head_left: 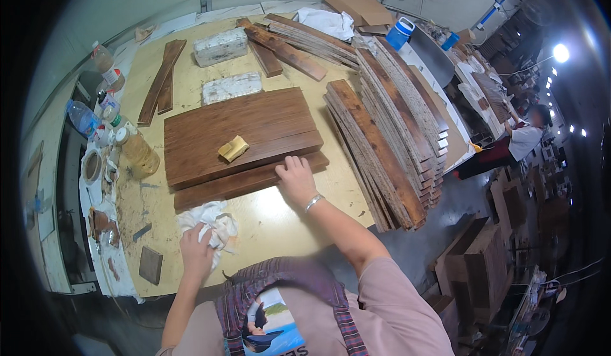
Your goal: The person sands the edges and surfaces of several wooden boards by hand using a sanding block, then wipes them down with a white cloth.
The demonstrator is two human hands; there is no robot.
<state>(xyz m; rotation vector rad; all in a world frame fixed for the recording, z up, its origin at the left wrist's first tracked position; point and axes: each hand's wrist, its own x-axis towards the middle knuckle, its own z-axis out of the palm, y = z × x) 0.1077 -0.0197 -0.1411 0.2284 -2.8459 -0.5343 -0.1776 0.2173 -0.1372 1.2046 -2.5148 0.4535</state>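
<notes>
My left hand is closed on a crumpled white cloth at the near edge of the worktable. My right hand grips a narrow brown wooden plank near its right end, fingers over the top; the thumb is hidden. Just beyond this plank lie wide brown boards, close alongside it. A yellow folded pad sits on the boards, touched by neither hand.
Stacked planks line the right side of the table. Two pale wrapped blocks and loose planks lie farther back. Bottles crowd the left edge. Another person stands far right, near cardboard boxes.
</notes>
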